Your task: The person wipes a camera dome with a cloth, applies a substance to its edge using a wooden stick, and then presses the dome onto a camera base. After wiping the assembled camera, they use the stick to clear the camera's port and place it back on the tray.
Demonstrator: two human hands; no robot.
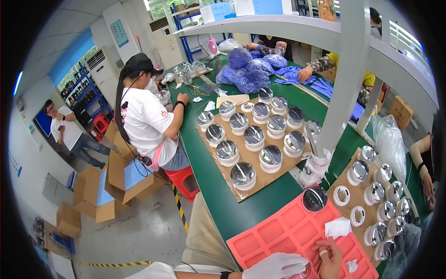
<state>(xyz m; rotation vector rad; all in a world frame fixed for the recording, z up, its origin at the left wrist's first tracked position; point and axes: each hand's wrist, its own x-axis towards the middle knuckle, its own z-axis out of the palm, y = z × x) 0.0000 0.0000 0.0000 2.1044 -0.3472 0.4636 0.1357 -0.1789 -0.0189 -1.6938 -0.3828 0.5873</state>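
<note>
Grey workshop floor is crossed by yellow-and-black tape at lower left of the frame, where open cardboard boxes are crowded together. Left of centre, a red plastic stool is occupied by a co-worker in a white T-shirt. At centre, the green tabletop is partly covered by a brown cardboard sheet, on which glossy glass-like balls are seated in white bases. At the lower edge, the left hand, gloved in white, is laid with fingers nearly straight and close together against a clear rounded piece, partly cut off; whether it is gripped cannot be told. Both are placed above a coral-red tray divided into rectangular recesses. The bare right hand is held beside the piece, fingers curled, one banded in white; its grasp cannot be made out. Above it, white tissue is laid. The view of the far side is partly blocked by a grey post.
</note>
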